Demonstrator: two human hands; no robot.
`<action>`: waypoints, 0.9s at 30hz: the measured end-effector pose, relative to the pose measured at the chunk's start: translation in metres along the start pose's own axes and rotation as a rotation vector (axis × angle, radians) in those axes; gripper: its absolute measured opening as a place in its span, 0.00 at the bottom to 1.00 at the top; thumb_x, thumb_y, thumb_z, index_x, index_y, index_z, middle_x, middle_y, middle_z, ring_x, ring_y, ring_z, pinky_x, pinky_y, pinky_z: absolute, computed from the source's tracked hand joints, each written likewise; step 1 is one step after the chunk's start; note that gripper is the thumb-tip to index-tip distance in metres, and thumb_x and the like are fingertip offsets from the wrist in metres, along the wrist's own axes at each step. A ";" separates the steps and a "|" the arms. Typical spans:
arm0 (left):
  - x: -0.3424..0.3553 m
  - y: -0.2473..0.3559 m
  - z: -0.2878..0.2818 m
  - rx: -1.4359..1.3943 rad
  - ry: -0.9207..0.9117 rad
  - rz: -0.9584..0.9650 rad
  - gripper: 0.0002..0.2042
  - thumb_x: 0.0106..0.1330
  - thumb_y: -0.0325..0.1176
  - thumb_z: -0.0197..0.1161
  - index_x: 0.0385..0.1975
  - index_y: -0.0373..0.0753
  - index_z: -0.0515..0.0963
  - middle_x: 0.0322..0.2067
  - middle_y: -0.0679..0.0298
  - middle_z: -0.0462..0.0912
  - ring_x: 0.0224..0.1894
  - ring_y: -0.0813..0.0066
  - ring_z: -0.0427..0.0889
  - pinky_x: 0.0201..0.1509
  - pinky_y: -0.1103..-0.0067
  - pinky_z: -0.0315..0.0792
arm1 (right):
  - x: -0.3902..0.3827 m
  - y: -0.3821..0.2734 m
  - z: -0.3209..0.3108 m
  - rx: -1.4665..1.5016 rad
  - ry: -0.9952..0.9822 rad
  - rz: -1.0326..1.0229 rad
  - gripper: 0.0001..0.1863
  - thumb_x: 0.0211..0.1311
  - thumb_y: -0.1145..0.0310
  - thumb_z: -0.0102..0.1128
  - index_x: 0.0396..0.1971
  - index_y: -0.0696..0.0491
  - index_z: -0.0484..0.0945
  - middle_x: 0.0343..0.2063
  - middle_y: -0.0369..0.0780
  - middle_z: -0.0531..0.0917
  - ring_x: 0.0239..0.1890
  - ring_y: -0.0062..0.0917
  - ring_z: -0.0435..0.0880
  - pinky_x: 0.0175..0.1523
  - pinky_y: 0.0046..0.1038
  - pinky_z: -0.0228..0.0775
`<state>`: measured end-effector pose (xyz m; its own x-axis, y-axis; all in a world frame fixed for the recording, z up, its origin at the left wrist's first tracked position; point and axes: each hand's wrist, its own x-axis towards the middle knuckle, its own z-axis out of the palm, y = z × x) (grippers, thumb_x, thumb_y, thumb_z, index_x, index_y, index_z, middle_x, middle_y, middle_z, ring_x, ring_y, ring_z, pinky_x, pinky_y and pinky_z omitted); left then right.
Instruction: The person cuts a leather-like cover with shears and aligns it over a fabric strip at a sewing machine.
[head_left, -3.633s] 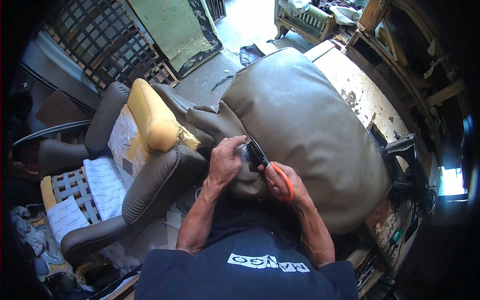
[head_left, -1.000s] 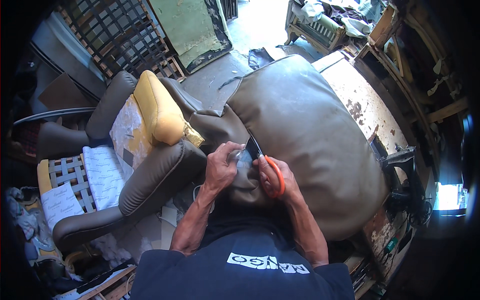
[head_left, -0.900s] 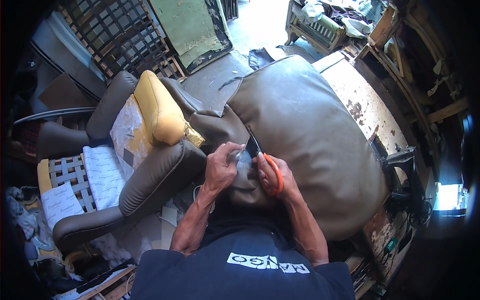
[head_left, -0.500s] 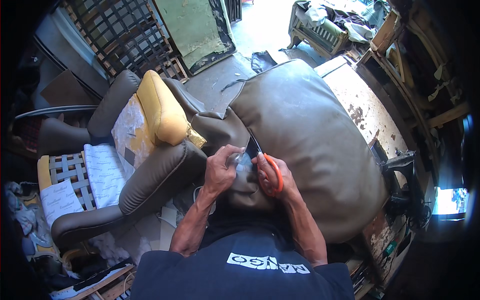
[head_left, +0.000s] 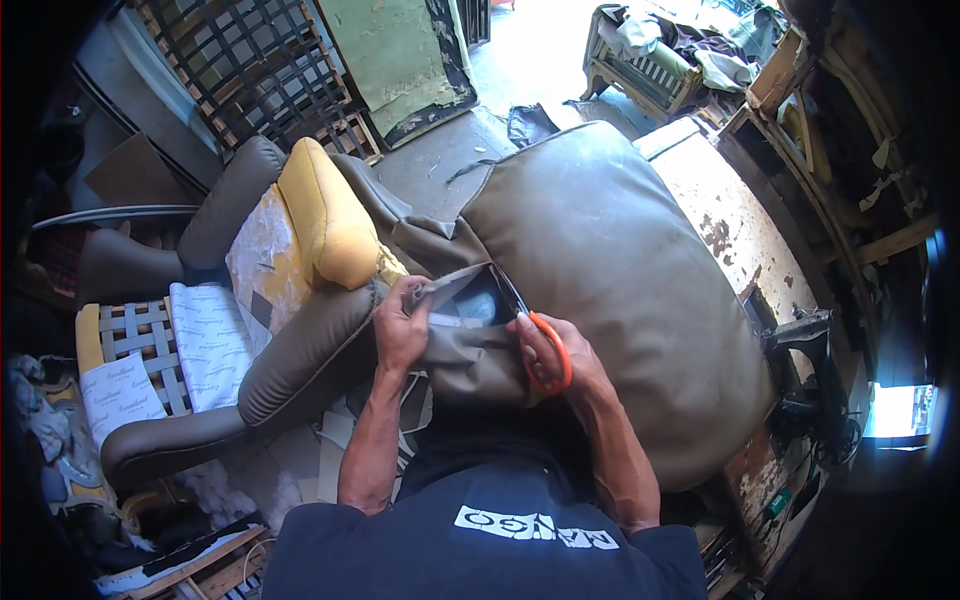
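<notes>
My right hand (head_left: 562, 356) is closed around the orange handles of a pair of scissors (head_left: 547, 352). Their dark blades point up and to the left, at the edge of an opening in the brown leather-like cover (head_left: 620, 270). My left hand (head_left: 403, 322) pinches a folded edge of the same cover, holding a flap (head_left: 458, 284) up and away to the left. Between the two hands the opening shows a pale bluish inside. The large padded part of the cover bulges to the right of the scissors, and loose wrinkled material hangs below them.
On the left stands a partly covered armchair with brown arms (head_left: 320, 340), yellow foam (head_left: 325, 215) and a webbed seat (head_left: 140, 345). A worn white table (head_left: 725, 215) lies under the cover at right, with a dark sewing machine (head_left: 812, 370) beside it. A strapped frame (head_left: 245, 75) leans behind.
My left hand has moved left, pulling the flap outward and widening the opening. My right hand and the scissors have shifted slightly right and down.
</notes>
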<state>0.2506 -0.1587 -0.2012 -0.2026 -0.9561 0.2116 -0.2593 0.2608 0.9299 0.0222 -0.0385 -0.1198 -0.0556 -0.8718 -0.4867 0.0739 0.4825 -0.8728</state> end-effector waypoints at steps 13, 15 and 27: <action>0.033 -0.005 0.103 0.700 -0.252 0.197 0.32 0.61 0.36 0.73 0.64 0.36 0.68 0.48 0.51 0.81 0.55 0.52 0.79 0.66 0.51 0.64 | 0.046 0.005 -0.045 -0.217 0.529 -0.594 0.26 0.64 0.60 0.76 0.55 0.59 0.81 0.25 0.28 0.78 0.30 0.10 0.71 0.37 0.16 0.68; 0.054 -0.023 0.095 0.543 -0.233 0.266 0.16 0.63 0.32 0.70 0.49 0.38 0.76 0.31 0.50 0.84 0.40 0.45 0.85 0.48 0.54 0.74 | 0.061 0.023 -0.083 -0.267 0.568 -0.682 0.23 0.65 0.63 0.76 0.55 0.58 0.81 0.25 0.28 0.77 0.30 0.09 0.71 0.38 0.15 0.68; 0.039 0.050 0.031 0.572 -0.065 0.359 0.03 0.66 0.30 0.67 0.37 0.43 0.84 0.31 0.60 0.81 0.37 0.55 0.83 0.40 0.64 0.79 | 0.011 0.004 -0.051 0.338 0.001 -0.230 0.13 0.77 0.58 0.60 0.51 0.50 0.79 0.21 0.27 0.74 0.16 0.08 0.69 0.19 0.15 0.61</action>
<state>0.2003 -0.1788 -0.1557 -0.4208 -0.7920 0.4423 -0.6207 0.6070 0.4963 -0.0287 -0.0420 -0.1307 -0.1098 -0.9534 -0.2809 0.3828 0.2202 -0.8972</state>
